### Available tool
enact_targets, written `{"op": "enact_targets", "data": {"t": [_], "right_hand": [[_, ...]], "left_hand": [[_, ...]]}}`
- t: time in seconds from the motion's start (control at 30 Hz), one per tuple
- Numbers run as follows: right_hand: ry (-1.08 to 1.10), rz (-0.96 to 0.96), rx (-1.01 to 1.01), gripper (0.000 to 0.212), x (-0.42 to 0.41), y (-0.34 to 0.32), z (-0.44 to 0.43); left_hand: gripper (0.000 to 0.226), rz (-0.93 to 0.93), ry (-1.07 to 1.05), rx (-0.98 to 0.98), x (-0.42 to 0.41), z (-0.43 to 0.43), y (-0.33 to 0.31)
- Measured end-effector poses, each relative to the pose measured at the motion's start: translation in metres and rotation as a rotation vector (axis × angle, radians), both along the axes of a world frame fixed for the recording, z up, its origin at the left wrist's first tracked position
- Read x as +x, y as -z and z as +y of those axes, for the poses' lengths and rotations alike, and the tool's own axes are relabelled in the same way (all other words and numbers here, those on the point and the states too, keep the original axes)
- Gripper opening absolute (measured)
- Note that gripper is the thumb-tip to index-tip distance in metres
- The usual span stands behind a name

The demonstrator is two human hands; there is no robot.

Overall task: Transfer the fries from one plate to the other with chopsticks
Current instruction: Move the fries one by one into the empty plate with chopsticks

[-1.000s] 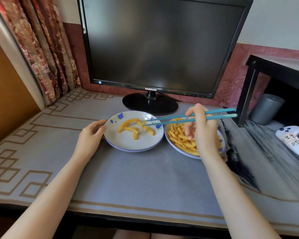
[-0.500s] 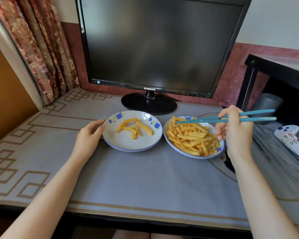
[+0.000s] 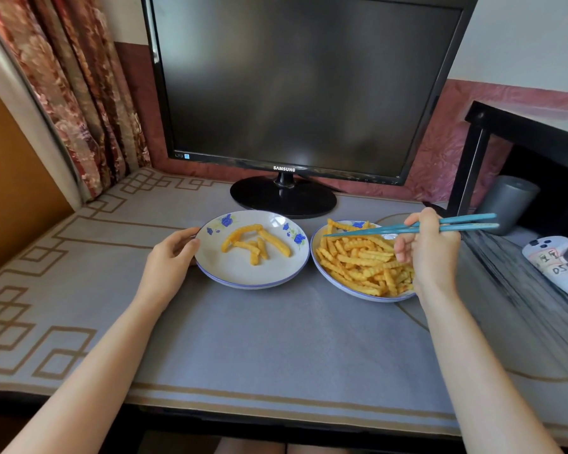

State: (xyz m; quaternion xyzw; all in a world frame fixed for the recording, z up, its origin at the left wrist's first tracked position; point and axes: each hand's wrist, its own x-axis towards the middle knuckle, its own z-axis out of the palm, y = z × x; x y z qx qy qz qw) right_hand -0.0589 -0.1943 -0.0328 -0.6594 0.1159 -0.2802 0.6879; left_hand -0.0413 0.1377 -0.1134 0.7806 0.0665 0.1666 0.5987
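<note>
Your right hand (image 3: 430, 253) is curled round the blue chopsticks (image 3: 417, 227), gripping them about midway along, with the handle ends sticking out to the right past your knuckles. The two sticks lie nearly level and close together, and their tips meet over the far left part of the right plate (image 3: 358, 297). No fry is caught between the tips, and you cannot tell from here whether they touch the pile or hang just above it. Most of the fries (image 3: 358, 257) are heaped on that right plate, crinkle-cut and yellow, filling it almost to the rim; your right hand covers its right edge. Five or so more fries (image 3: 256, 244) lie loose in the middle of the left plate (image 3: 243, 278), which sits just beside the right one, rims nearly touching. Your left hand (image 3: 169, 260) holds the left plate at its left rim, fingers and thumb curled against the edge. Both plates stand on the grey table (image 3: 276, 339), in front of the foot of a dark monitor (image 3: 292, 83). A white controller (image 3: 554, 263) lies off to the right, with a grey cup (image 3: 505, 201) behind it under a black shelf (image 3: 522, 122), and a curtain (image 3: 79, 93) hangs at the far left.
</note>
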Motion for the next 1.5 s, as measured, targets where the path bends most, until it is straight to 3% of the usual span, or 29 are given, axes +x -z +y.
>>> {"op": "enact_targets", "data": {"t": [0.4, 0.67, 0.83, 0.97, 1.13, 1.5], "right_hand": [[0.103, -0.022, 0.225, 0.024, -0.009, 0.0, -0.008], [-0.014, -0.067, 0.302, 0.026, -0.002, -0.019, 0.026], [-0.14, 0.003, 0.32, 0.025, 0.007, -0.016, 0.072], [-0.227, 0.085, 0.215, 0.03, 0.011, -0.001, 0.106], [-0.255, 0.055, 0.124, 0.031, 0.006, 0.001, 0.104], [0.021, -0.149, -0.158, 0.031, -0.006, -0.02, 0.009]], "left_hand": [[0.026, 0.002, 0.022, -0.018, 0.0, 0.0, 0.0], [0.023, -0.002, 0.019, -0.02, 0.001, 0.002, 0.001], [0.026, 0.003, 0.013, -0.008, 0.001, 0.001, 0.001], [0.026, 0.001, 0.004, -0.004, 0.001, 0.001, 0.0], [0.025, 0.003, 0.007, -0.002, 0.002, 0.003, 0.002], [0.025, 0.01, 0.003, 0.029, 0.001, 0.002, 0.001]]}}
